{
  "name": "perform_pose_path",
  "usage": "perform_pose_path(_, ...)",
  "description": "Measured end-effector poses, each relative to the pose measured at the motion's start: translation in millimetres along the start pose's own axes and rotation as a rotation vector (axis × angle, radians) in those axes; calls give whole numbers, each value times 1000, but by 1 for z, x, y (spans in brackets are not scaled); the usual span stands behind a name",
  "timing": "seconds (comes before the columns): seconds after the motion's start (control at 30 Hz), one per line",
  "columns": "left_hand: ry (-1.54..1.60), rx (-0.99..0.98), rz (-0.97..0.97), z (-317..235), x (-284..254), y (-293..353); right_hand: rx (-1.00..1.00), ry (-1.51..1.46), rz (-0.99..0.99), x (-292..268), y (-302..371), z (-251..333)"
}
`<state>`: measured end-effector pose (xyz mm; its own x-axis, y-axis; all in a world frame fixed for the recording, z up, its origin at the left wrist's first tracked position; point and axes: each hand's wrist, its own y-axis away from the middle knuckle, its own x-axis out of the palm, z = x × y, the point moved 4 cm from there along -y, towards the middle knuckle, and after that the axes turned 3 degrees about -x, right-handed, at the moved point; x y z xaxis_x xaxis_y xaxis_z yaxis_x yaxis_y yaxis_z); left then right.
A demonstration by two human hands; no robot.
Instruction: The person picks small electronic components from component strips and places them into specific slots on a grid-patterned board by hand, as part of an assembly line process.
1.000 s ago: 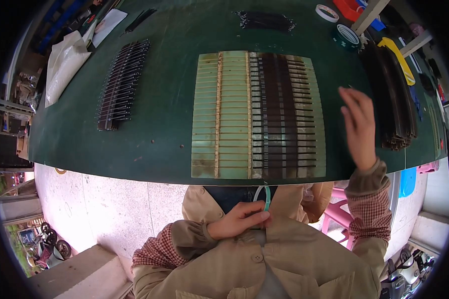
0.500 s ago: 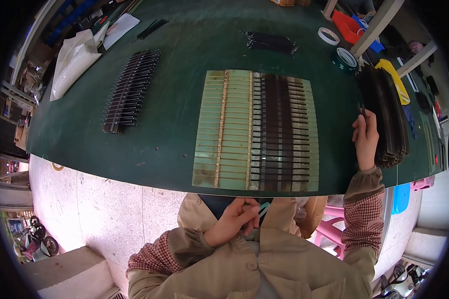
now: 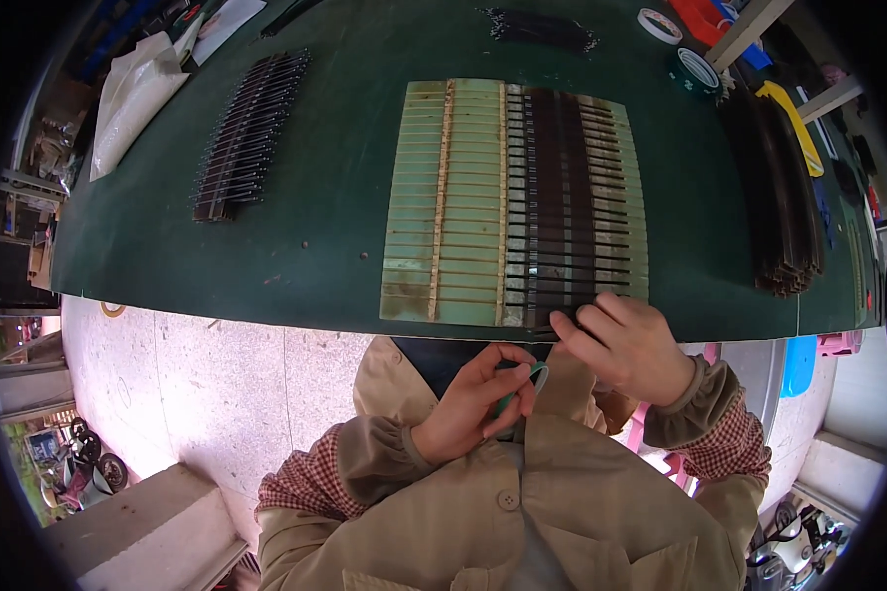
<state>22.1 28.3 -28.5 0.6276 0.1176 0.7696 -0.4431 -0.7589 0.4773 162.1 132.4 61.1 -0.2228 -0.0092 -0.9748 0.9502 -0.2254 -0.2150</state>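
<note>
My left hand (image 3: 478, 402) is closed on a slim green ring-shaped thing (image 3: 539, 375), held just off the table's front edge by my jacket. Over the front right corner of the light green slotted board (image 3: 468, 227), my right hand (image 3: 626, 345) is closed, its fingertips close to the board's front edge; whatever is between them is hidden. Dark rods lie crosswise in the slots on the board's right half, and wide dark brown strips (image 3: 574, 187) run across them from front to back. Bare slots show on the left half.
A bundle of thin dark rods (image 3: 251, 133) lies at left, another bundle (image 3: 542, 30) at the back. On the right are a stack of long dark strips (image 3: 777, 197), tape rolls (image 3: 695, 72) and a yellow piece (image 3: 793, 128). A white plastic sheet (image 3: 133, 103) lies far left.
My right hand has moved left from beside the dark stack, where it held a thin dark pointed thing, to the board's front right corner. My left hand stays near the front edge. The view has shifted.
</note>
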Motion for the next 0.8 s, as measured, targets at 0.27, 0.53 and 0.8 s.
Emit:
perform_pose_path(0.27,-35,3,-30,0,5,3,-18,6,-62,3,4,6)
perform_pose_path(0.53,-189,125,9,-8,17,9,668,149,-379,-20,84,-79)
perform_pose_path(0.8,-189,147,2,-3,20,3,920,-835,-424,-9,66,-23)
